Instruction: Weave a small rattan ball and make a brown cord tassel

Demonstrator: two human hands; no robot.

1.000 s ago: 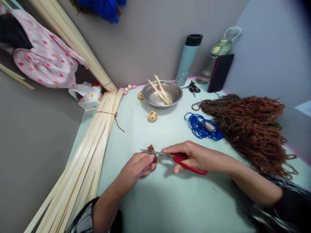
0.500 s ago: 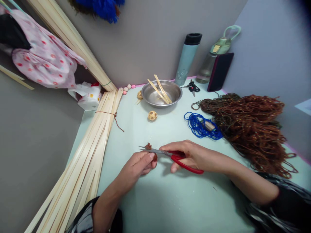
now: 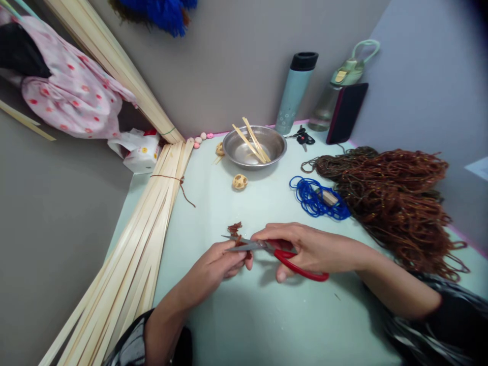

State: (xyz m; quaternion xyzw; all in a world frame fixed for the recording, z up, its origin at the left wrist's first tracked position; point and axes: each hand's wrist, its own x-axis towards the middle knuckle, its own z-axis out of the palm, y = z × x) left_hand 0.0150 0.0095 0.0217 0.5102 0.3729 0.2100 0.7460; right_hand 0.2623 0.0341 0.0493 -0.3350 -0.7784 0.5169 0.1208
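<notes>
My left hand [image 3: 223,262] pinches a small tuft of reddish-brown yarn [image 3: 249,254] between thumb and fingers. My right hand [image 3: 305,249] grips red-handled scissors [image 3: 303,267], whose parted blades point left, just above my left fingertips, with a bit of the yarn between them. Short brown yarn snippets [image 3: 234,227] are on the table just beyond the blades. A small woven ball [image 3: 240,182] sits farther back. To the right are a blue cord coil [image 3: 305,198] and a large heap of brown yarn [image 3: 400,203].
A metal bowl [image 3: 236,156] with pale strips in it stands at the back, near a blue-green tumbler [image 3: 295,94], keys [image 3: 304,137], a bottle [image 3: 322,107] and a phone [image 3: 346,114]. Long pale wooden strips [image 3: 141,239] line the left side.
The scissors' blades have opened wider, and my right hand has shifted slightly right and down. Cut yarn pieces now lie beyond the blades, where a tuft stood up before.
</notes>
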